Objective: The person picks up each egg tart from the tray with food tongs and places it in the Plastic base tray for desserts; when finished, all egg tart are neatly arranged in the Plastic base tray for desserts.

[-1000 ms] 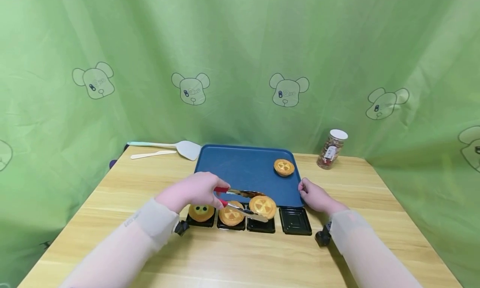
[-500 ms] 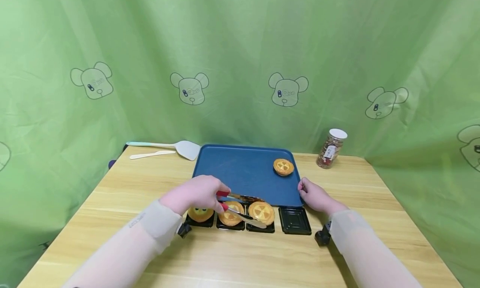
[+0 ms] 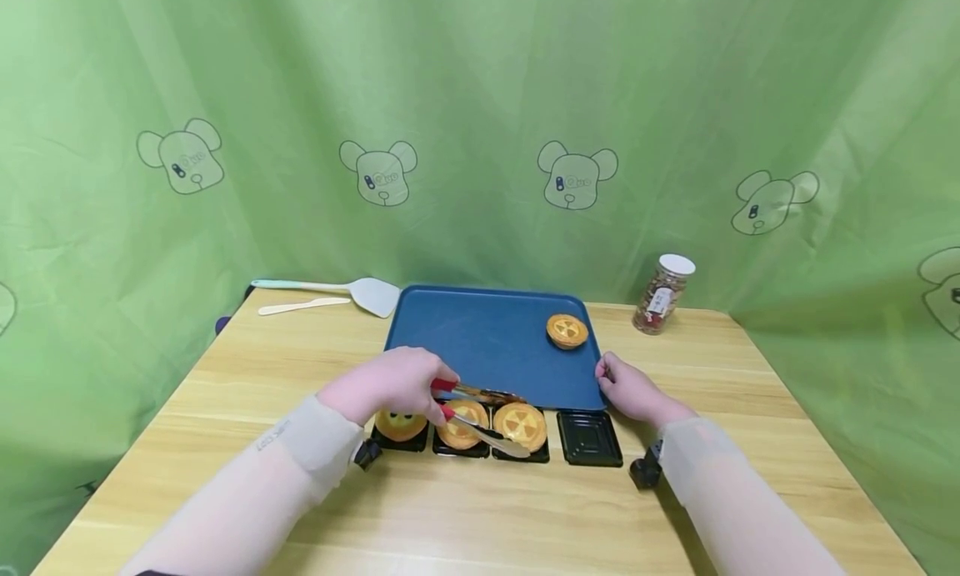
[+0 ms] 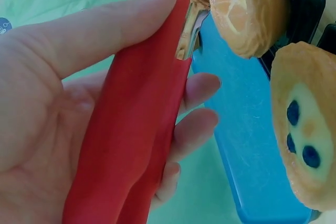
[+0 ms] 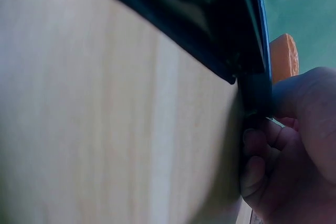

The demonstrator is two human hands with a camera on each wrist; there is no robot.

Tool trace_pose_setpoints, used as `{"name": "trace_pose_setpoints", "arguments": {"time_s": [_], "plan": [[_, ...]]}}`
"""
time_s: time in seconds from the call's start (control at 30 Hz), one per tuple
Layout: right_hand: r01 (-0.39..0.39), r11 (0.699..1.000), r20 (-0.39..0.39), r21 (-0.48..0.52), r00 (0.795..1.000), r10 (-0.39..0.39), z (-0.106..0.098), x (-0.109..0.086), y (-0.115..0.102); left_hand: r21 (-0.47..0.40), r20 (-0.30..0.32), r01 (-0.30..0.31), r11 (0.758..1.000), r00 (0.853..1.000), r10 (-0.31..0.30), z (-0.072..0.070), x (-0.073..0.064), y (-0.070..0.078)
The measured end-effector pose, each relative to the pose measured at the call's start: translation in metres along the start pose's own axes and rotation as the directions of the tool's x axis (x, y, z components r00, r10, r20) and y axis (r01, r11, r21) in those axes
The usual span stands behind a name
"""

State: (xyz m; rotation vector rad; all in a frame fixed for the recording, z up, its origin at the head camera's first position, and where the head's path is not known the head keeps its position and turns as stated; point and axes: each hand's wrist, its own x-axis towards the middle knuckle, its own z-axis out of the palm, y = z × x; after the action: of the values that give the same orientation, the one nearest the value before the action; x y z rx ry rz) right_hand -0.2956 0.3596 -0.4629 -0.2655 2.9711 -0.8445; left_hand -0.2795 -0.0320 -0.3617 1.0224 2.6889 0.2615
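Note:
My left hand (image 3: 393, 380) holds tongs by their red handles (image 4: 128, 114), thumb on one arm and fingers round the other. The metal arms of the tongs lie either side of a round tart (image 3: 521, 423) with a lattice-like top, which sits on the third small black tray (image 3: 542, 457). Left of it, a similar tart (image 3: 459, 439) and a tart with dark berries (image 3: 400, 428) sit on their own black trays. My right hand (image 3: 630, 388) grips the right rim of the large blue tray (image 3: 472, 334), thumb on top and fingers curled against the side.
One more tart (image 3: 567, 332) stands on the blue tray's right side. A bare black tray (image 3: 591, 438) ends the front row. At the back left lie a spatula (image 3: 375, 296) and a pale knife (image 3: 303, 306). A white-lidded jar (image 3: 660, 297) stands back right.
The tart between the tongs has come down and slightly toward me onto the third black tray. The right hand has stayed at the blue tray's rim.

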Motion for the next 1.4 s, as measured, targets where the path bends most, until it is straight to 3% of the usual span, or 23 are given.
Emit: {"name": "trace_pose_setpoints", "arguments": {"time_s": [0.2, 0.47, 0.73, 1.0, 1.4], "plan": [[0.001, 1.000, -0.002, -0.001, 1.000, -0.001, -0.001, 0.000, 0.001, -0.030, 0.017, -0.001, 1.000, 1.000, 0.002, -0.003, 0.000, -0.002], [0.000, 1.000, 0.003, 0.004, 1.000, 0.000, -0.001, -0.002, 0.000, -0.038, -0.003, -0.031, 0.999, 1.000, 0.031, -0.010, -0.001, -0.002], [-0.002, 1.000, 0.005, -0.002, 1.000, 0.002, -0.001, -0.003, 0.000, -0.122, -0.031, -0.056, 0.991, 0.998, 0.052, -0.016, 0.009, -0.010], [0.006, 1.000, -0.010, -0.010, 1.000, -0.006, -0.001, -0.002, 0.001, -0.164, -0.077, 0.018, 0.986, 0.997, -0.031, -0.022, 0.031, -0.020], [0.008, 1.000, -0.009, 0.000, 1.000, -0.008, -0.001, -0.001, -0.002, -0.174, -0.131, 0.125, 0.977, 0.980, -0.149, -0.022, 0.083, -0.026]]}}
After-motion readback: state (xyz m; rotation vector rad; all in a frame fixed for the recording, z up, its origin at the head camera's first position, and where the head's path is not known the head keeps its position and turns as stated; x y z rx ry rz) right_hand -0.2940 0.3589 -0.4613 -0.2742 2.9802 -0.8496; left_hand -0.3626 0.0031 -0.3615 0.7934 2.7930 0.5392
